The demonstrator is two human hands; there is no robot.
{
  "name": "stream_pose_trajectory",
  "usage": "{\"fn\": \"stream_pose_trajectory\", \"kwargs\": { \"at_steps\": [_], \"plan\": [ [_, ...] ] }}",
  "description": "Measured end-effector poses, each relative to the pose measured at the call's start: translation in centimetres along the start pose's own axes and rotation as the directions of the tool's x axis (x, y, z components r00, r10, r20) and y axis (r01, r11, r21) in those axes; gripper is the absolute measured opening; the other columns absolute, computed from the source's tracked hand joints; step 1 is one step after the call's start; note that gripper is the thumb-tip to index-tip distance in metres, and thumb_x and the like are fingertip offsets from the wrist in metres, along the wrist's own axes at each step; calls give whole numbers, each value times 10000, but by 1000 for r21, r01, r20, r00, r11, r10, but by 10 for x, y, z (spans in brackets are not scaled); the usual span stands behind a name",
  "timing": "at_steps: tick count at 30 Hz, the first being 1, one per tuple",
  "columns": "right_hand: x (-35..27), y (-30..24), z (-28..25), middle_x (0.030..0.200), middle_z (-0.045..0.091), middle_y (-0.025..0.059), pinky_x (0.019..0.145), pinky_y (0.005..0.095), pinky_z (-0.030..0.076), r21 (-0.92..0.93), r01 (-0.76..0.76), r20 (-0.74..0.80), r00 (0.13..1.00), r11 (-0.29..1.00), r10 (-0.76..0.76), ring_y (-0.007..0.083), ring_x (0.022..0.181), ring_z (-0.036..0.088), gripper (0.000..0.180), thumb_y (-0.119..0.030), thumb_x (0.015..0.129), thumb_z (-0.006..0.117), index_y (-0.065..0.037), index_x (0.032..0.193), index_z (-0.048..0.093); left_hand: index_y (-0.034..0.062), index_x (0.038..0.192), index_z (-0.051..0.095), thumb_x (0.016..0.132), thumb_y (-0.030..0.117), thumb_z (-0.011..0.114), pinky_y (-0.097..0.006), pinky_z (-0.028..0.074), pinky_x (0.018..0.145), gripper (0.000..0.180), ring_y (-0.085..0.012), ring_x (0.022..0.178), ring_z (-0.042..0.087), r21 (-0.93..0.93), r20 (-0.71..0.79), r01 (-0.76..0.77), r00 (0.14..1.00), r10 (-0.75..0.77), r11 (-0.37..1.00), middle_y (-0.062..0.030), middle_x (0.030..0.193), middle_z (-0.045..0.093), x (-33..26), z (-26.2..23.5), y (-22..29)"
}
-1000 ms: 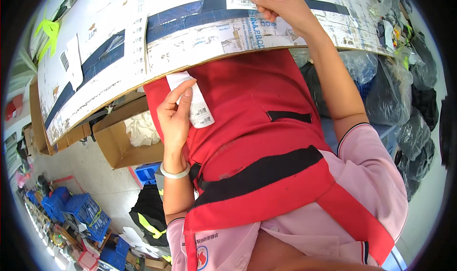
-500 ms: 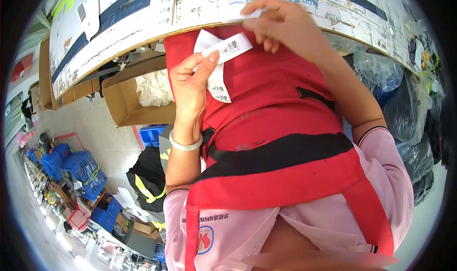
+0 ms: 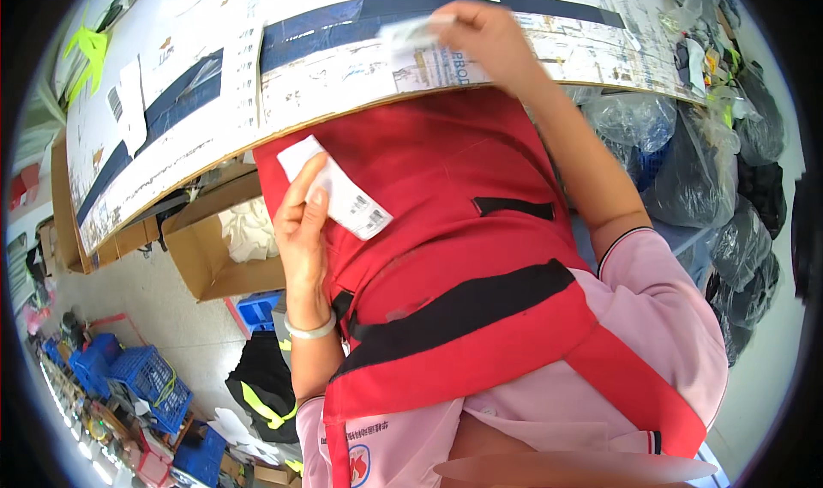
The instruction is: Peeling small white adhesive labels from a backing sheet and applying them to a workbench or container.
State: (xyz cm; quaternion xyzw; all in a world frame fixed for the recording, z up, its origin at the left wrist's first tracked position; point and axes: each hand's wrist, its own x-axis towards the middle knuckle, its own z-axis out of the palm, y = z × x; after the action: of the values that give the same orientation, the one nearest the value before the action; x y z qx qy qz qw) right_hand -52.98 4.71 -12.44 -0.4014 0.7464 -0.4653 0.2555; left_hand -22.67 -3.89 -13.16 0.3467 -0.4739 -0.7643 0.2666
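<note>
My left hand (image 3: 300, 226) is closed on a strip of white labels (image 3: 345, 198), pinched between thumb and fingers in front of my red apron (image 3: 429, 171). Small black barcodes show at the strip's lower end. Over the table my right hand (image 3: 493, 46) pinches a separate white label (image 3: 410, 35), smeared by motion. Beneath it lies the worn white tabletop (image 3: 334, 76), crossed by dark blue tape. I cannot tell whether the label touches that surface.
A white barcoded slip (image 3: 130, 106) and a long paper strip (image 3: 242, 72) lie on the table's left. Below its edge stands a cardboard box (image 3: 193, 248) with white cloth inside. Clear plastic bags (image 3: 686, 179) pile up at right; a blue crate (image 3: 154, 381) stands on the floor.
My right hand has moved from the table's edge to farther over the tabletop with a label. The left hand has lowered, and its strip now slants down to the right. The view has shifted.
</note>
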Motion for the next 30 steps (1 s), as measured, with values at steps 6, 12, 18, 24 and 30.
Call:
{"fn": "stream_pose_trajectory", "kwargs": {
  "at_steps": [6,12,18,24,30],
  "plan": [
    [61,71,-67,677,610,36,557,271,477,-500,67,-405,863,864,-301,151,583,580,196,-146,820,681,-13,958,637,-11,1242,563,880,-14,610,-227,436,893,366,-99,1015,570,26,36,107,993,-108,994,-80,1157,625,0,-10,-11],
    [0,4,11,821,645,3,689,209,457,128,22,50,998,991,-29,58,765,576,196,-205,878,641,-34,971,670,-3,1122,650,877,23,636,-202,435,830,247,-76,928,571,120,-91,76,994,-65,990,-43,1041,657,6,-1,-14],
    [-59,-32,84,764,631,19,611,241,459,140,-268,685,722,953,102,79,658,552,236,-241,875,654,-10,925,675,-3,1095,663,886,44,638,-165,420,704,215,-28,741,532,58,-72,11,997,-7,998,-1,880,648,16,7,-14],
    [-67,-30,102,755,603,7,592,197,436,322,-392,591,794,862,140,58,650,529,160,-169,896,637,-12,920,659,-17,1062,669,852,23,669,-184,476,628,214,-70,709,595,134,75,149,984,-160,980,-58,897,682,6,-15,-17],
    [-67,-36,102,833,603,16,677,225,446,312,-170,472,882,935,3,82,738,546,106,-120,883,632,-14,879,643,-22,1010,687,818,13,699,-192,478,574,196,-64,646,591,216,117,167,974,-196,962,-63,847,693,3,-14,-15]
  ]
}}
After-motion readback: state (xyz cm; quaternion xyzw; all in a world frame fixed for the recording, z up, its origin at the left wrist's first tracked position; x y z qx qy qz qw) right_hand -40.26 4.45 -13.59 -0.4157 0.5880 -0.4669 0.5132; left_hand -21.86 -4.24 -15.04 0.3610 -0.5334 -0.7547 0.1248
